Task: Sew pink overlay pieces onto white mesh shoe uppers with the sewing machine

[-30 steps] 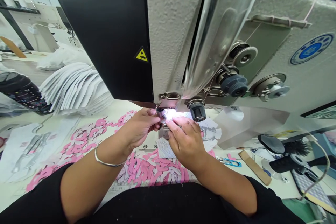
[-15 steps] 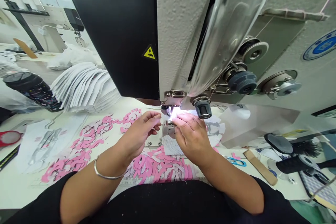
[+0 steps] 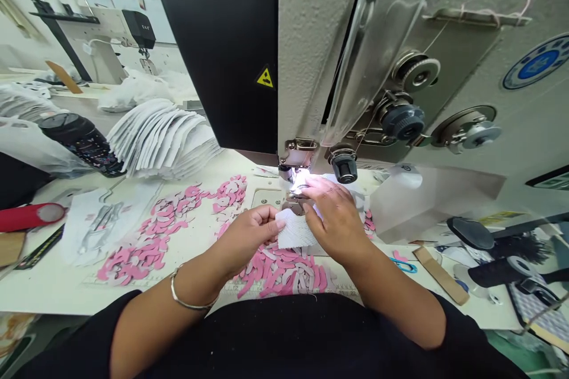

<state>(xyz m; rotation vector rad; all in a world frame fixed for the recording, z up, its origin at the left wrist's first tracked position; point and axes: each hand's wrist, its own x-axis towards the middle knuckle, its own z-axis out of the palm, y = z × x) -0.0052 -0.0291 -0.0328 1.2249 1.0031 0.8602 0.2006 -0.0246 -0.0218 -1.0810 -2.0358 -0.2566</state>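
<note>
My left hand [image 3: 253,231] pinches the near left corner of a white textured fabric piece [image 3: 293,232] between thumb and fingers. Beside the lit needle area of the sewing machine [image 3: 296,157], my right hand [image 3: 331,213] lies over the same fabric, its fingertips close to the presser foot. Its fingers are bent and partly cover the cloth; whether they grip it or only press it down cannot be made out. Under the fabric and in front of it lie many small curved pink and white pieces [image 3: 284,275].
Left stand a fanned stack of white pieces [image 3: 160,139], a dark bottle [image 3: 84,139] and a printed sheet [image 3: 98,225]. Right are blue snips [image 3: 404,265], a brown strip [image 3: 441,275] and a black thread spool [image 3: 495,272]. Another sewing machine [image 3: 106,41] stands behind.
My left hand has come down from near the needle and now holds the fabric's near corner. My right hand stays by the needle. The whole view has shifted slightly.
</note>
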